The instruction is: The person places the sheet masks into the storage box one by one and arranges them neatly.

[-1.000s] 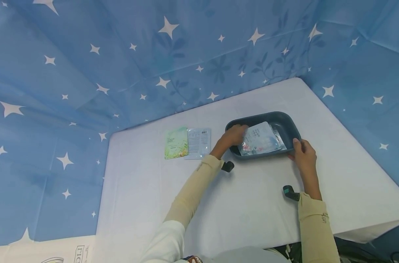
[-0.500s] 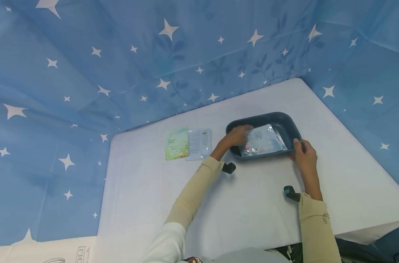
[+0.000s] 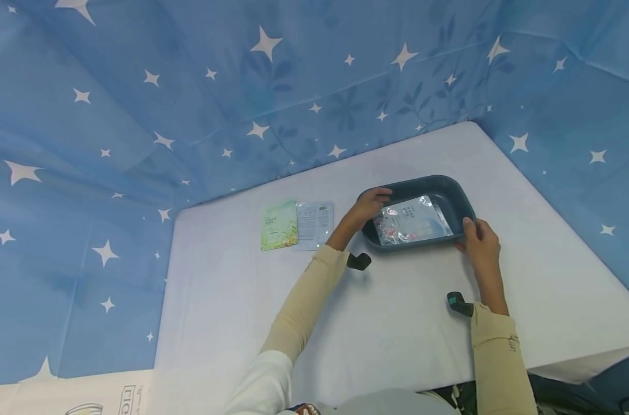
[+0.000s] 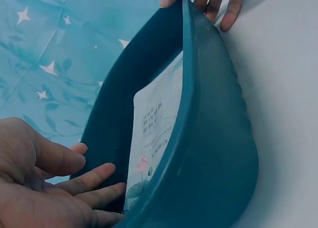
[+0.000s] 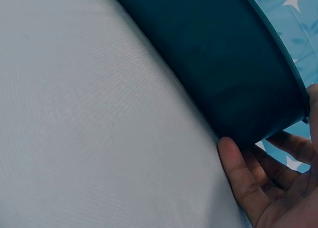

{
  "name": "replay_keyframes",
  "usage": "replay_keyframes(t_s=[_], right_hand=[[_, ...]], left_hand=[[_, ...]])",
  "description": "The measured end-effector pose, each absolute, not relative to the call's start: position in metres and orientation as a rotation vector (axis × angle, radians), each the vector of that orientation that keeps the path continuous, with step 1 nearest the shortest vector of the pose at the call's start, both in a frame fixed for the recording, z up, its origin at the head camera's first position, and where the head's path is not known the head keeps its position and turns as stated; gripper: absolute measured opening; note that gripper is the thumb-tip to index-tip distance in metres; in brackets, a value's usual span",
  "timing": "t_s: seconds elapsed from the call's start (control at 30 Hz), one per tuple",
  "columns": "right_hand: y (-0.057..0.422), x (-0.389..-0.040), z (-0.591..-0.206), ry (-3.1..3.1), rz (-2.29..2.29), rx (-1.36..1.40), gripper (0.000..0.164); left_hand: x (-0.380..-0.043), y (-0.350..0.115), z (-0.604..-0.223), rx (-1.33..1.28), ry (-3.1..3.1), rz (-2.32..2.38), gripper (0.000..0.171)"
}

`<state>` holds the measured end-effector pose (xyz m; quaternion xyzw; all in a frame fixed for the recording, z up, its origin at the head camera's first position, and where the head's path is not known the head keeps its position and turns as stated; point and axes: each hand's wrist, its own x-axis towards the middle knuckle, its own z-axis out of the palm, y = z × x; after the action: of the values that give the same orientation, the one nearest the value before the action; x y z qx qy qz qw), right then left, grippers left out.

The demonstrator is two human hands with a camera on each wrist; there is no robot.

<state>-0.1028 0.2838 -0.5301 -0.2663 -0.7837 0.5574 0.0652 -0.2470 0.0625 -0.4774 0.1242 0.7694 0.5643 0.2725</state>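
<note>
A dark blue-green plastic basin (image 3: pixel 446 196) stands on the table at the right in the head view. Inside it lies a pale sachet (image 3: pixel 413 220) printed with a pink lotus, over at least one more silvery packet. My left hand (image 3: pixel 368 206) is over the basin's left end, fingers loosely spread and thumb apart. In the left wrist view its fingertips (image 4: pixel 118 187) are right by the sachet's edge, with nothing pinched between them. My right hand (image 3: pixel 481 245) grips the basin's right front corner, thumb at the rim and fingers beneath, as the right wrist view also shows.
Left of the basin, a green sachet (image 3: pixel 279 226) and a pale blue sachet (image 3: pixel 314 226) with printed text lie side by side on the white-covered table (image 3: pixel 226 300). A blue starry cloth (image 3: pixel 200 115) hangs behind and around the table.
My left hand has let go of the sachet and drawn back slightly toward the basin's left end, leaving the sachet flat in the basin. My right hand has kept its grip.
</note>
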Motion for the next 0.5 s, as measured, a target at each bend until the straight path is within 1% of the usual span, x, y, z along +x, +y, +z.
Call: replay_keyframes(t_s=[0.1,0.3,0.4,0.5], right_hand=[[0.283,-0.103,-0.530,-2.360,1.688,-0.803,0.070],[0.282,-0.103,-0.530,-2.365,1.681,-0.814,0.071],[0.283,-0.103,-0.530,-2.368,1.687,-0.806,0.071],[0.283,-0.103,-0.529,-2.367,1.692,-0.792,0.070]], left_hand=[[-0.245,0.061,-0.477,0.363,2.096,1.513,0.043],[-0.238,0.052,-0.471,0.427,2.127,1.510,0.034],[-0.236,0.044,-0.467,0.460,2.057,1.604,0.032],[-0.233,0.034,-0.460,0.496,1.868,1.758,0.034]])
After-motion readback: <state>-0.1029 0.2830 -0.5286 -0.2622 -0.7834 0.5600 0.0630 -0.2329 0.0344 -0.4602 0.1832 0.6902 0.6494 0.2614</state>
